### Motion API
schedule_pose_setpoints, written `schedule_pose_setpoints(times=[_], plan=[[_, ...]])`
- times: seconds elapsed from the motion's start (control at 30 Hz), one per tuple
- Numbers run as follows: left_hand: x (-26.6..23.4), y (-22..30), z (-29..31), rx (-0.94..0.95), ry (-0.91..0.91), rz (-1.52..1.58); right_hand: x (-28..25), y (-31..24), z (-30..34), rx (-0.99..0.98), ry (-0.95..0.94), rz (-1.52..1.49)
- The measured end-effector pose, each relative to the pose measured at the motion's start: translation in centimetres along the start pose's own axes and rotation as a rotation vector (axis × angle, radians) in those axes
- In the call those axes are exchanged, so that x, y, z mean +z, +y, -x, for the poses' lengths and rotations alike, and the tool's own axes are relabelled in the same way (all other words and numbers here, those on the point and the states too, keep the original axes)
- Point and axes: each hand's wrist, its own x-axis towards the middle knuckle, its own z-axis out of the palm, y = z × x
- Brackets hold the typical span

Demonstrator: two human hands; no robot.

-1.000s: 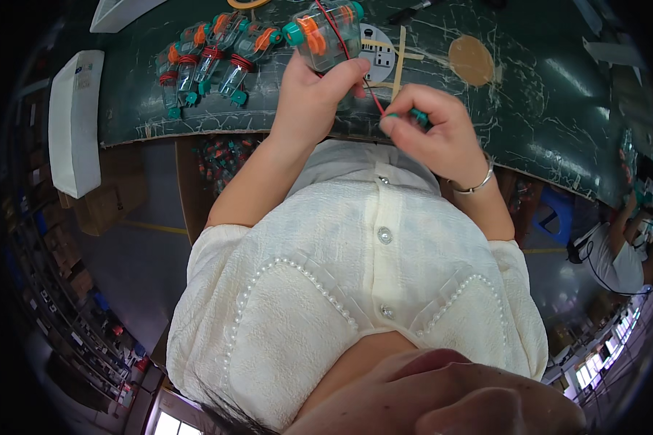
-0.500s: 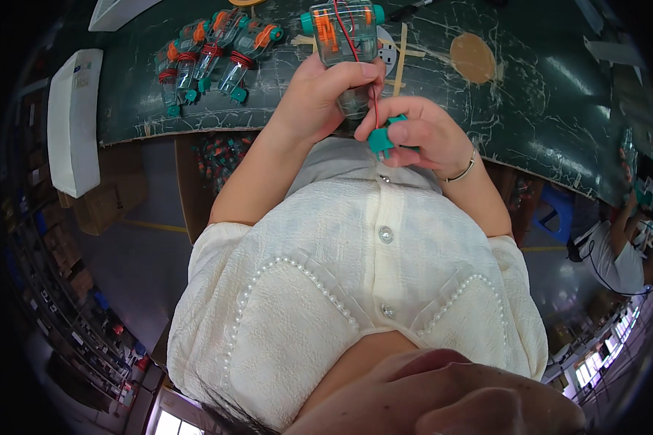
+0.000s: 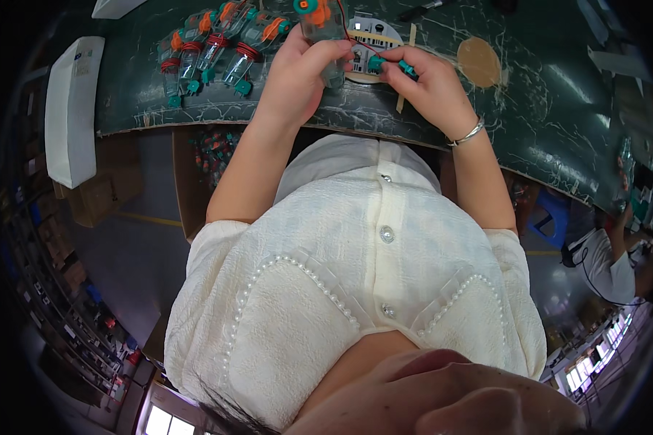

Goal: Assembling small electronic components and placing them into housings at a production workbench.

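Observation:
My left hand [image 3: 297,78] is closed around a clear plastic gear unit [image 3: 325,27], with orange gears inside and a teal knob at its upper end. A dark red wire [image 3: 346,25] runs from this unit toward the teal plug-like piece [image 3: 375,64] pinched in my right hand [image 3: 435,85]. The teal piece is over the edge of a round whitish plate [image 3: 370,27] with dark slots and a strip of tape across it. My right fingers partly hide the teal piece, so whether it touches the plate I cannot tell.
Several similar clear units [image 3: 212,51] with coiled red wires lie at the left on the dark green table [image 3: 544,109]. A tan disc [image 3: 479,61] is at the right. A white tray [image 3: 72,116] stands at the table's left end. A co-worker [image 3: 609,261] sits far right.
Both hands have moved away from my body, over the table. My right hand has carried the teal piece to the round plate; my left hand has shifted the clear unit up and slightly left.

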Motion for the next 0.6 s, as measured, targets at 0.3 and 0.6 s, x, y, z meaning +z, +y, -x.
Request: schedule_pose_setpoints(times=[0.3, 0.6], plan=[[-1.4, 0.5, 0.4, -0.083, -0.065, -0.032, 0.5, -0.6, 0.4, -0.034, 0.018, 0.216], [-0.1, -0.8, 1.4, 0.185, -0.022, -0.480, 0.5, -1.0, 1.0, -0.043, 0.063, 0.112]])
